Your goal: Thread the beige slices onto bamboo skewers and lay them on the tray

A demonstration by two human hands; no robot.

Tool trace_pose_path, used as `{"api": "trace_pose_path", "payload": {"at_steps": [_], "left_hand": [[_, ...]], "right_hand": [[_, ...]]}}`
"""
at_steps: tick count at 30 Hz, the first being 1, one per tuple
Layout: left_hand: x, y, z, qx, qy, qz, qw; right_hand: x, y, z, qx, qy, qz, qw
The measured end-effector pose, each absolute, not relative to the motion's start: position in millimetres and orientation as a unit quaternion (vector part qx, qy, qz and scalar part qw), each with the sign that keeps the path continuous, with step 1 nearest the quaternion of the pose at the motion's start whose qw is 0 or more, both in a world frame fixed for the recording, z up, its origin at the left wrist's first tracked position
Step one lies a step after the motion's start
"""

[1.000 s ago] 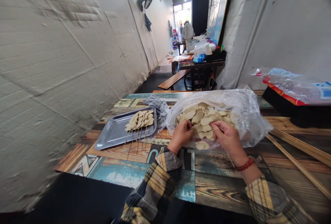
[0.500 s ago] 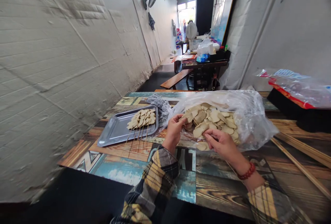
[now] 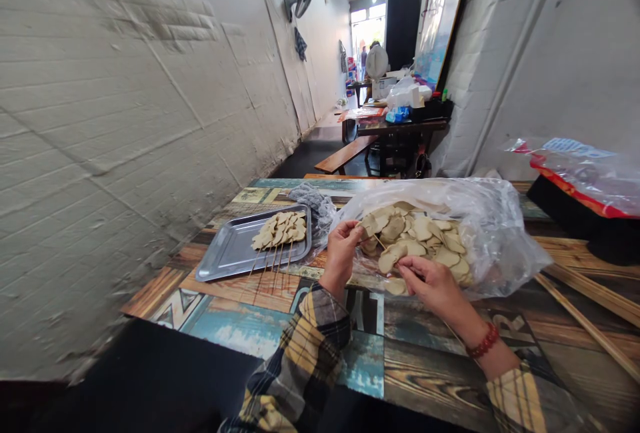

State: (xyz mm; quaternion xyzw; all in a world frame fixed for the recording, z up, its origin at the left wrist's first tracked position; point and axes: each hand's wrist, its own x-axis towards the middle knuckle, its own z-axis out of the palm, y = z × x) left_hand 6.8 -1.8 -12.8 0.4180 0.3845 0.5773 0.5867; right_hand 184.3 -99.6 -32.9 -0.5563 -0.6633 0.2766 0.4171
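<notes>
Grips both narrow: our left hand point(image 3: 341, 256) looks pinched on a pale slice point(image 3: 368, 225); our right hand point(image 3: 430, 286) holds a thin stick point(image 3: 381, 242), fingertips against a slice that seems threaded on it.

Layout, big to small. Our counter point(image 3: 430, 369), patchwork wood print, carries the lot. Clear plastic bag point(image 3: 505, 239) lies right of centre with a heap of loose slices point(image 3: 447, 243) showing in it; we have both hands at its near left side. Metal tray point(image 3: 220, 256) sits left of the bag, apart from our hands. Loaded sticks point(image 3: 280, 229) lie side by side at its right end, slices overlapping, bare ends out over the near rim.

Our read: threading step, this stick only part loaded. Exact count on it we can't tell; our fingers hide some.

Next move, as we judge it: bring the left-hand slice to the stick's point, pierce it, slide it down to overlap the one below. Our right hand should steady the stick close to the work, since its tail runs back under our wrist. Risk: slices look thin, so a hole near the edge could tear. Aim well inside, push slow.
</notes>
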Motion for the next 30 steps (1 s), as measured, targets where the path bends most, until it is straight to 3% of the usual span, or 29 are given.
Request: {"api": "trace_pose_path", "payload": {"at_steps": [9, 30], "left_hand": [[7.5, -4.0, -13.1, 0.457, 0.382, 0.563, 0.573], [8.4, -1.8, -22.0, 0.608, 0.453, 0.524, 0.387]], "right_hand": [[184.0, -100.2, -30.6, -0.569, -0.661, 0.267, 0.410], [186.3, -96.4, -37.7, -0.564, -0.679, 0.249, 0.399]]}}
